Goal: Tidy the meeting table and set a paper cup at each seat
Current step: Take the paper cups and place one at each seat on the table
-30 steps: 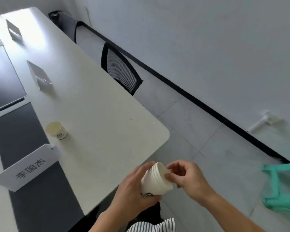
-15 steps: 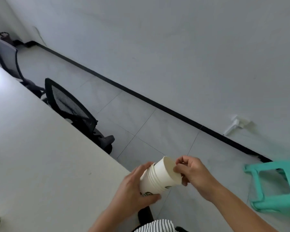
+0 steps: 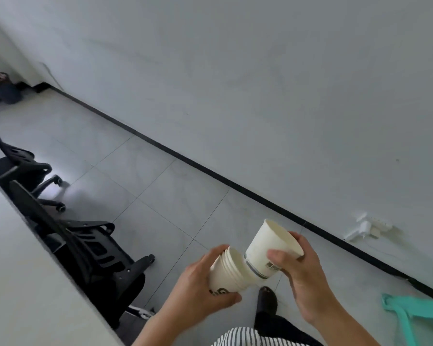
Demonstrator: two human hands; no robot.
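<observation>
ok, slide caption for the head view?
Right hand pulls one paper cup from the stack in the left hand.

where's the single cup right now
In the head view, lower right of centre: the right hand holds the single cup over the floor, its base just at the mouth of the cup stack in the left hand.
</observation>
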